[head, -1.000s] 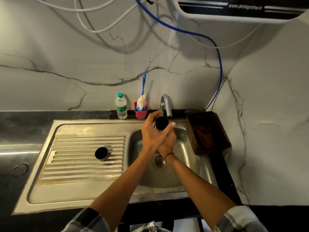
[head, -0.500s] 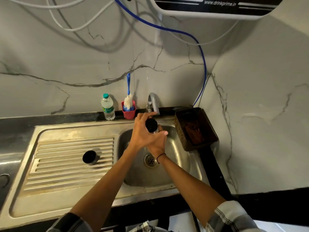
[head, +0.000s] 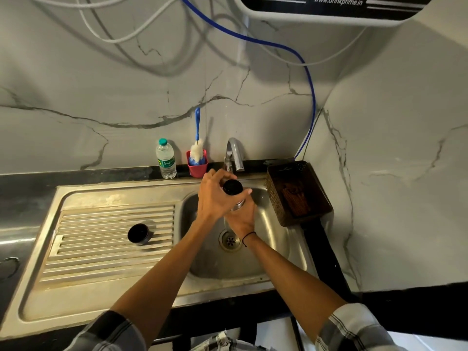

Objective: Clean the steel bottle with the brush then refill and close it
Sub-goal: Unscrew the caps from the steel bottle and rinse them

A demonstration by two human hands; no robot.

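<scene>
The steel bottle (head: 238,205) is upright over the sink basin (head: 255,262), just below the tap (head: 235,153). Its dark round top (head: 231,186) faces up. My left hand (head: 214,197) wraps around the bottle's upper part from the left, with the thumb across its front. My right hand (head: 241,220), with a black band at the wrist, grips the bottle's body from below. A black cap (head: 138,233) lies on the ribbed drainboard (head: 101,249). The bottle brush (head: 197,145), blue-handled with white bristles, stands in a red cup (head: 198,168) behind the sink.
A small plastic water bottle (head: 166,160) stands left of the red cup. A brown basket (head: 297,193) rests on the basin's right edge. A blue hose (head: 310,92) and white cables hang down the marble wall from a purifier (head: 329,8) overhead.
Both hands stay on the bottle in nearly the same pose under the tap. The camera view has shifted slightly; the cap and brush have not moved.
</scene>
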